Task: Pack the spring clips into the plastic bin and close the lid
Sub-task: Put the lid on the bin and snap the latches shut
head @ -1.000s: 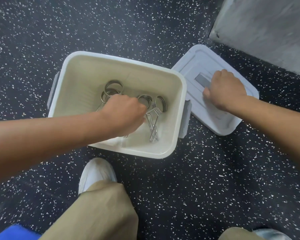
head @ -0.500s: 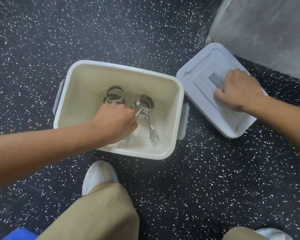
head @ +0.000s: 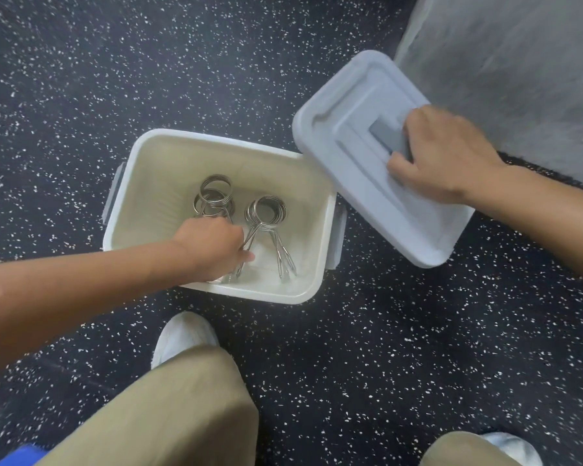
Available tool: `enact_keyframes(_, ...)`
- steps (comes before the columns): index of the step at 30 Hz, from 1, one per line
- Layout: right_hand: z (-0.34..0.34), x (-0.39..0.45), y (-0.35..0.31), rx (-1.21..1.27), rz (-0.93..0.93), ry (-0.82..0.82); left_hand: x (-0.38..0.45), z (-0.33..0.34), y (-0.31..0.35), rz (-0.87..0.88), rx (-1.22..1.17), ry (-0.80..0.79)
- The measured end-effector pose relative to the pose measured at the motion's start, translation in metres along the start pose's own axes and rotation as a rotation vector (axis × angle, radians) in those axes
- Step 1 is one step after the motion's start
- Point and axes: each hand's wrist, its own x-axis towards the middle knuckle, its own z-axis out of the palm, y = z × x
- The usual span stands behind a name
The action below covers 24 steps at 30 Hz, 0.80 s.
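Observation:
A cream plastic bin with grey side latches stands open on the speckled floor. Several metal spring clips lie inside it, coils toward the far wall, handles toward me. My left hand is down inside the bin, fingers curled around the handle ends of the left clips. My right hand grips the dark grey handle of the pale grey lid. The lid is lifted and tilted, its left edge overlapping the bin's right rim.
Black rubber floor with white specks lies all around. A grey concrete slab or wall rises at the upper right behind the lid. My khaki trouser legs and white shoes are just in front of the bin.
My right hand has raised the lid off the floor and swung it left over the bin's right rim. My left hand has stayed among the clips, sliding slightly toward the near wall.

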Motion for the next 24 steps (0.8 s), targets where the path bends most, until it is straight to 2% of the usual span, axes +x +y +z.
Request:
enact_keyframes(10, -0.015, 0.006, -0.062, -0.023, -0.247, -0.006, -0.001, -0.008, 0.000, -0.004, -0.035, -0.035)
enact_keyframes(18, -0.014, 0.016, -0.092, -0.039, -0.353, 0.013, -0.021, -0.008, -0.024, 0.007, -0.226, 0.048)
enact_keyframes(24, -0.014, 0.029, -0.120, -0.033, -0.386, -0.019, -0.058, -0.022, -0.043, 0.056, -0.245, 0.114)
